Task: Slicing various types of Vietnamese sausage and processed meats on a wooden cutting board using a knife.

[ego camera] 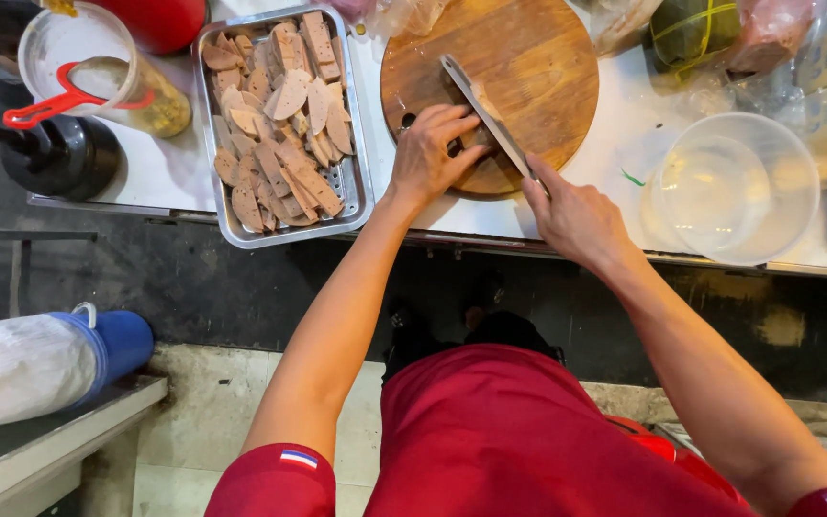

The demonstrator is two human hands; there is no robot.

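Note:
A round wooden cutting board (528,57) lies on the white counter. My right hand (574,215) grips the handle of a long knife (483,110), its blade slanting across the board's near half. My left hand (433,153) rests fingers-down on the board beside the blade, pressing on a piece of food that my fingers mostly hide. Left of the board a metal tray (361,206) holds several pale brown sausage slices (279,134).
A clear plastic tub (734,187) sits to the right of the board, with wrapped packages (691,29) behind it. At far left stand a jar with a red-handled tool (98,81) and a black pot (64,158). A blue barrel (112,345) lies low on the left.

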